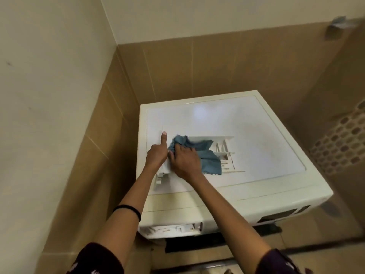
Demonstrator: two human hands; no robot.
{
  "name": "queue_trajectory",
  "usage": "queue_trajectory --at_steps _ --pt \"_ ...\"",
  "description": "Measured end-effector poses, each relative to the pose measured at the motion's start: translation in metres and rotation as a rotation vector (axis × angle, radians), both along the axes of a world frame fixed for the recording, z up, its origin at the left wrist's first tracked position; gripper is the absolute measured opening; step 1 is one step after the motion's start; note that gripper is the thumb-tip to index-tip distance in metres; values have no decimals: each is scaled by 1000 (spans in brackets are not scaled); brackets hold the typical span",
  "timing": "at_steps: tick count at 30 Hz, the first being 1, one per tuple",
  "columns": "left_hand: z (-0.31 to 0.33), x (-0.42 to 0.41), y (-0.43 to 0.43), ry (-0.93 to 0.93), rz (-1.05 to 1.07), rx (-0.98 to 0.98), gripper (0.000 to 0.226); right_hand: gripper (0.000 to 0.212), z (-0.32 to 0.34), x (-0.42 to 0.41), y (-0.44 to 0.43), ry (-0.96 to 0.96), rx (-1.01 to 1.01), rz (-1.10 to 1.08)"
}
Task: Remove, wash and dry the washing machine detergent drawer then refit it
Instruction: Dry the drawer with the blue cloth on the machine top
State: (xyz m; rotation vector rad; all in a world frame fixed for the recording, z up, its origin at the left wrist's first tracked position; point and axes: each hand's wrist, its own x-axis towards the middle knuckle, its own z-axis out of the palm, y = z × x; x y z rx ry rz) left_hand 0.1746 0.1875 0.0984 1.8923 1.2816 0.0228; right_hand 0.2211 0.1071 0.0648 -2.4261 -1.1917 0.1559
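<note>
The white detergent drawer (225, 153) lies on top of the white washing machine (246, 123), its front panel toward the left. My left hand (157, 155) grips the drawer's front panel, thumb pointing up along it. My right hand (185, 161) presses a blue cloth (207, 157) onto the drawer, and the cloth covers much of its left half. The drawer's compartments show at the right of the cloth. The empty drawer slot (173, 228) is open on the machine's front at the upper left.
The machine stands in a corner, with tan tiled walls (197, 66) behind and to the left. A patterned mosaic strip (339, 143) runs on the right wall. A metal fitting (339, 24) sticks out at the top right. The machine's dark display (280, 215) faces front.
</note>
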Motion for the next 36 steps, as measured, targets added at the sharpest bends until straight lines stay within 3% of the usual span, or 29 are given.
queue_trajectory --at_steps 3,6,11,14,16,21,26,33,36 --pt "-6 2 5 2 14 14 79 42 3 16 -7 74 -71 59" --pt "-5 2 4 31 2 4 74 49 2 29 -19 28 -160 90" --pt "-8 2 2 34 -5 15 79 64 -2 41 -41 27 -255 -268" --pt "-10 3 3 37 -20 35 80 47 13 25 -11 9 -372 -217" --pt "-11 4 4 32 -15 41 79 28 24 6 11 58 -313 -56" --pt "-13 3 5 31 -3 31 81 40 17 22 -26 193 -65 -3" --pt "-13 3 6 28 -8 25 83 38 15 50 -43 111 -211 -293" --pt "-12 5 7 27 2 55 81 31 14 9 -8 257 30 19" --pt "-12 3 6 21 -8 54 76 36 11 42 -35 251 -41 -34"
